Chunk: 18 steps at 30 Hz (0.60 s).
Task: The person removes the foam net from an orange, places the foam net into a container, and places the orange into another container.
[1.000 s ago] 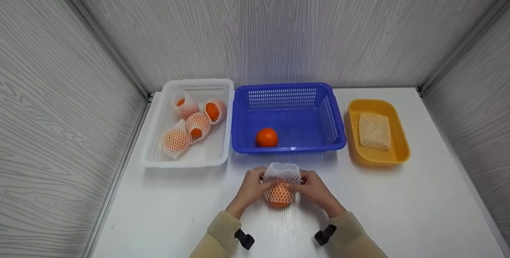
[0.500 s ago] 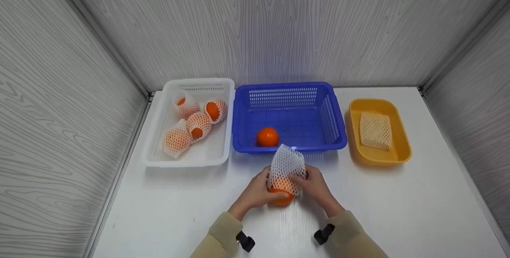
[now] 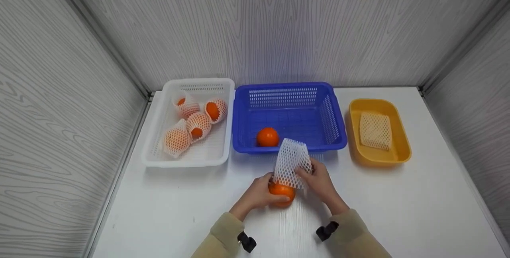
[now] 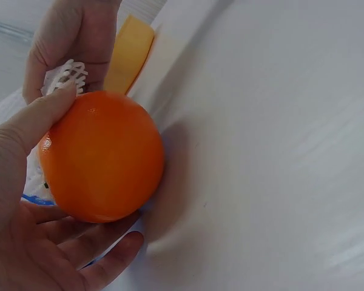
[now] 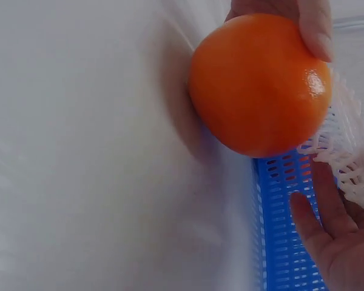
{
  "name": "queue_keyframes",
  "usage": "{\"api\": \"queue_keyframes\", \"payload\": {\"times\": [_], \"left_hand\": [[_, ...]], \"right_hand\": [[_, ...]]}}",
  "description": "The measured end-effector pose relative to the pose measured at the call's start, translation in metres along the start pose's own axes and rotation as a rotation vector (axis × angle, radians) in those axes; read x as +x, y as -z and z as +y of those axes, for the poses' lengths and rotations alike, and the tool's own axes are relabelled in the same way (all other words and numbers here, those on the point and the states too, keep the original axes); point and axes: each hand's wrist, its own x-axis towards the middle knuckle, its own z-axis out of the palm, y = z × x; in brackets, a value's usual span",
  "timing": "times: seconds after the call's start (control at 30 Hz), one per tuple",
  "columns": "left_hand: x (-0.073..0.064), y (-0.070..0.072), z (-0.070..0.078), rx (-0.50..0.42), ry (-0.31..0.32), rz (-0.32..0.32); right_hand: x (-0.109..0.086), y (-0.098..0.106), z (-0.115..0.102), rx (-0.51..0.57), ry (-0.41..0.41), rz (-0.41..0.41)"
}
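In the head view my left hand (image 3: 259, 192) grips a bare orange (image 3: 282, 195) just above the table, its thumb across the near side. The left wrist view shows the same orange (image 4: 103, 156) between thumb and curled fingers. My right hand (image 3: 318, 178) pinches a white foam net sleeve (image 3: 293, 162), which stands up beyond the orange with its lower edge at the fruit's far side. In the right wrist view the net (image 5: 355, 154) hangs beside the orange (image 5: 261, 85), and some fingers of my right hand (image 5: 346, 242) are spread below it.
A blue basket (image 3: 289, 149) holds one bare orange (image 3: 267, 137). To its left, a white basket (image 3: 185, 163) holds several net-wrapped oranges (image 3: 176, 141). On the right stands a yellow tray (image 3: 400, 146) with a folded foam net (image 3: 375, 130). Grey wood-grain panels (image 3: 271, 27) enclose the table.
The foam net has come up off the orange toward the blue basket, baring the fruit. My right hand has moved up and right with the net; my left hand has shifted onto the orange.
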Motion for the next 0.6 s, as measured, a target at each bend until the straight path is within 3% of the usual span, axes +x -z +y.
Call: {"api": "queue_keyframes", "payload": {"times": [0.13,0.27,0.43,0.6], "left_hand": [[-0.002,0.001,0.001,0.029,0.041,-0.02],[-0.003,0.002,0.002,0.041,0.078,-0.022],[-0.002,0.002,0.002,0.026,0.073,-0.022],[-0.001,0.001,0.001,0.004,0.058,-0.033]], "right_hand": [[-0.002,0.008,-0.017,-0.013,-0.003,0.047],[0.002,0.018,-0.014,-0.014,0.03,0.07],[0.014,0.041,-0.005,-0.038,0.07,0.099],[0.02,0.071,-0.016,-0.013,0.125,0.179]]}}
